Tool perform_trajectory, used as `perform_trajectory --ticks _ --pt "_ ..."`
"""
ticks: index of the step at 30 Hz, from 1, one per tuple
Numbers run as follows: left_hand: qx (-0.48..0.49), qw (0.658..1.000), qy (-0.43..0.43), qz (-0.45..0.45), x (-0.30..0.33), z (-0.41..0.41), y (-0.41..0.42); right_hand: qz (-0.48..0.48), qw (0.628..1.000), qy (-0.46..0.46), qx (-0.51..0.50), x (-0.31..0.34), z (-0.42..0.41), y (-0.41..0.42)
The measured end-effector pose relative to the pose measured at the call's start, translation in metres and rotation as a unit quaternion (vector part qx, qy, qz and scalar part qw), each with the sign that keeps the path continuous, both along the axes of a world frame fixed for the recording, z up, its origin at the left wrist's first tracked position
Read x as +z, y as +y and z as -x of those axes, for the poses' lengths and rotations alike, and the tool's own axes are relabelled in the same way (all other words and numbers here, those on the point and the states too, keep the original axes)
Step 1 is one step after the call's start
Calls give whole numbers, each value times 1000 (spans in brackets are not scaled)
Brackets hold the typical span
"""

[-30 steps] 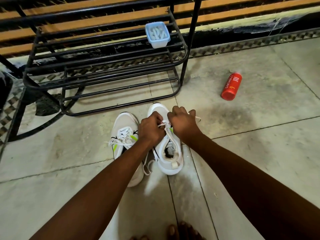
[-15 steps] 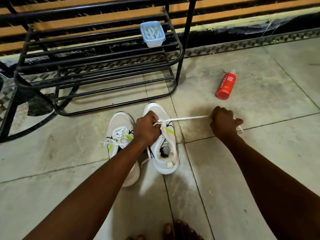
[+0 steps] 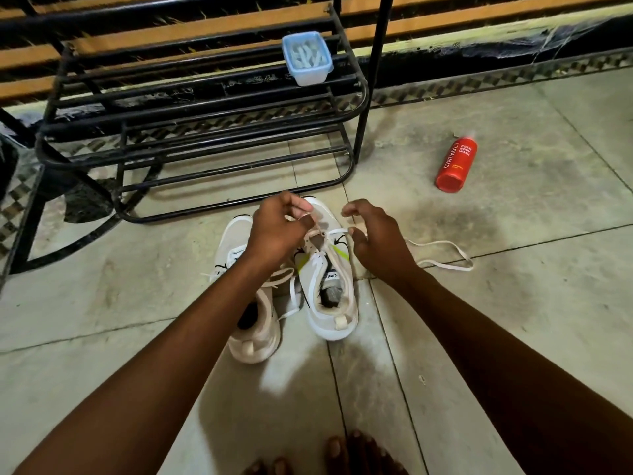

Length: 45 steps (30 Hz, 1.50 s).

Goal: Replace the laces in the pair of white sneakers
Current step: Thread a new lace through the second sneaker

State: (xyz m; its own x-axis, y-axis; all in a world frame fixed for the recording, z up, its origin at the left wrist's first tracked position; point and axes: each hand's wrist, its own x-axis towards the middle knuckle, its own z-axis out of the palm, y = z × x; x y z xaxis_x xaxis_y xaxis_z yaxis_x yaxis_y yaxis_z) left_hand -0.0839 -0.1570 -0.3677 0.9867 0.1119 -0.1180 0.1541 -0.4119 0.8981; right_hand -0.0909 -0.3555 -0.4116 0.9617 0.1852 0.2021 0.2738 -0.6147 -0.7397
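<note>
Two white sneakers stand side by side on the tiled floor, toes pointing away from me. The left sneaker (image 3: 252, 341) keeps its lace threaded. My left hand (image 3: 275, 234) hovers over the right sneaker (image 3: 330, 325) and pinches a white lace (image 3: 445, 266) near the front eyelets. My right hand (image 3: 375, 245) sits just right of that shoe's toe, fingers loosely curled and thumb apart from them, holding nothing that I can see. The lace runs under this hand and lies slack in a loop on the floor to the right.
A black metal shoe rack (image 3: 205, 108) stands just beyond the sneakers, with a small blue plastic container (image 3: 307, 58) on its top shelf. A red body wash bottle (image 3: 457, 164) lies on the floor at the right. My toes (image 3: 346, 454) show at the bottom edge.
My right hand pulled the lace out to the right, then came back beside the shoe, leaving the lace slack on the floor. My left hand stayed at the eyelets.
</note>
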Motion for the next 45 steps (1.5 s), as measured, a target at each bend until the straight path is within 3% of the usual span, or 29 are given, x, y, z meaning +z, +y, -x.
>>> perform_trajectory --ticks 4,6,10,14,22,28,30,33,36,39,45 --pt "-27 998 -61 12 42 8 7 -214 961 152 89 27 -9 28" --pt "-36 996 -88 2 58 11 12 -266 940 183 107 42 -14 38" --pt "-30 991 -130 -28 81 14 33 -300 947 103 45 64 -22 38" --pt "-8 989 -140 -56 85 18 67 -240 966 41 -86 62 -35 21" --pt "68 979 -64 -183 27 29 163 -274 920 118 -256 37 -38 1" --pt "120 956 -14 -267 -4 47 195 -286 895 194 -281 21 -39 -15" --pt "129 958 -28 -255 -4 46 185 -271 901 214 -263 18 -38 -20" --pt "107 972 -73 -195 9 34 153 -173 931 212 -243 14 -33 -19" --pt "1 990 -109 -86 27 18 110 -62 971 82 -214 13 -27 -4" --pt "-53 989 -135 -31 44 8 65 -59 994 -17 -86 29 -24 18" --pt "-125 953 -234 -150 66 3 32 -72 987 42 134 54 -23 39"
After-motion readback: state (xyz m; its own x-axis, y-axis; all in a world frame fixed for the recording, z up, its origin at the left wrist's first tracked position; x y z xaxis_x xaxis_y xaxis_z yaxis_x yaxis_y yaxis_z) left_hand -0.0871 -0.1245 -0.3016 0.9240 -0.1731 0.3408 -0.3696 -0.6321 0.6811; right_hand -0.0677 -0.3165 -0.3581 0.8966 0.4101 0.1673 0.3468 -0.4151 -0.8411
